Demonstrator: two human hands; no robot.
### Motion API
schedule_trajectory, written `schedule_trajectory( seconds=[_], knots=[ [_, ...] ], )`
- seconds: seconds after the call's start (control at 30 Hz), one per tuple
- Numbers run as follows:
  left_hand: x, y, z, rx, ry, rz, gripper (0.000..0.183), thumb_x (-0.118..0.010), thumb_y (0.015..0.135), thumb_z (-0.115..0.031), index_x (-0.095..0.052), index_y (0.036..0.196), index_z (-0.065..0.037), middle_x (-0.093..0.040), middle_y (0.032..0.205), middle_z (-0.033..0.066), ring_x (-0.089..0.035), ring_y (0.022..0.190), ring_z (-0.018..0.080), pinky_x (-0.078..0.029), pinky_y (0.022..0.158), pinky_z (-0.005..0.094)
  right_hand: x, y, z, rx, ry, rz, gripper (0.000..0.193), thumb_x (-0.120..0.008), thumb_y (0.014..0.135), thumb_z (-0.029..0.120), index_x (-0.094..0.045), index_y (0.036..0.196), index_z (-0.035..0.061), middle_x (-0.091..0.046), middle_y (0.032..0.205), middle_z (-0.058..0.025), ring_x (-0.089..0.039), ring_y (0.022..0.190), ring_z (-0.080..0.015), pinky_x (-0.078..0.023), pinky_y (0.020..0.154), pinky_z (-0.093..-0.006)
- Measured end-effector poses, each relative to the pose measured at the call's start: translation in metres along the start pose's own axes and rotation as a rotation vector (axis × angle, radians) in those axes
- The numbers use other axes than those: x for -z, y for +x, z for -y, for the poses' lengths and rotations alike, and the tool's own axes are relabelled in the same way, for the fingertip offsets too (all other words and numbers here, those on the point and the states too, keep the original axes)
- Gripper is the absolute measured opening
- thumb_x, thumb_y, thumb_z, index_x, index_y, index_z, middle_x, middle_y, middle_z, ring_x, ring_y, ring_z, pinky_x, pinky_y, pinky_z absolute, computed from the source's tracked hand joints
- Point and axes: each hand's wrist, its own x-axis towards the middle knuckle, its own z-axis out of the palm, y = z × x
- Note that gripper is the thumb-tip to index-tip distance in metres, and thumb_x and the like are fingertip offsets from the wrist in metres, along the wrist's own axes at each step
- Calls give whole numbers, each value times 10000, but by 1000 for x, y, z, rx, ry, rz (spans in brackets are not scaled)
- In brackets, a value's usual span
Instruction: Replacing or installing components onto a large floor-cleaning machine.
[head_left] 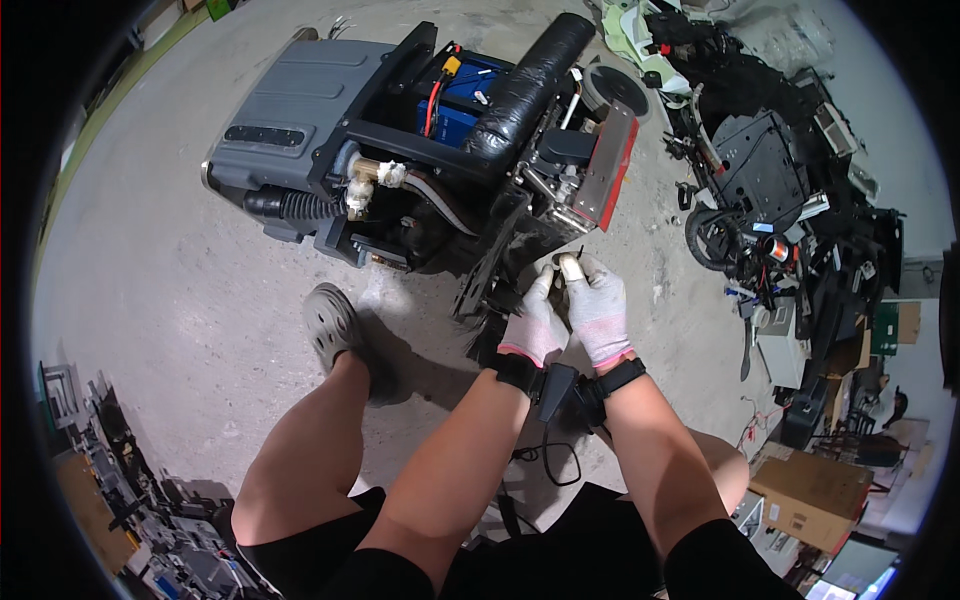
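Observation:
My left hand and my right hand, in white gloves with pink cuffs, are close together at the near right end of a grey and black machine. The fingers of both are closed in a pinch. A small dark piece shows between them, with a thin dark tip above the right thumb; its kind cannot be made out. Beside my left hand is a dark frame part of the machine. Just beyond my hands sits an opened metal unit with a red-edged panel.
The machine carries a black-wrapped tube, blue battery packs and a ribbed black hose. Piled parts with a small wheel line the right side. A cardboard box stands lower right. My clog-shod foot is left of the machine's near end.

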Motion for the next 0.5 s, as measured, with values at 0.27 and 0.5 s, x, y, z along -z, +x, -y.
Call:
schedule_trajectory(
  seconds=[0.27, 0.5],
  knots=[
    [-7, -13, -27, -51, 600, -221, 365, -602, 1049, -310, -628, 1350, -106, -666, 1244, 6, -617, 1055, 120, -507, 848, 316, -7, 18, -3, 214, -410, -107, 316, -641, 988, 306, -655, 868, 13, -647, 861, -239, -631, 815, -465, -491, 665, -493],
    [-6, -1, -18, -296, 718, -116, 310, -622, 1039, -206, -669, 1290, -31, -708, 1144, 32, -628, 1017, 117, -515, 886, 283, -3, 22, -2, 270, -618, -83, 308, -631, 989, 334, -680, 882, 50, -681, 849, -200, -655, 815, -441, -517, 691, -503]
  ],
)
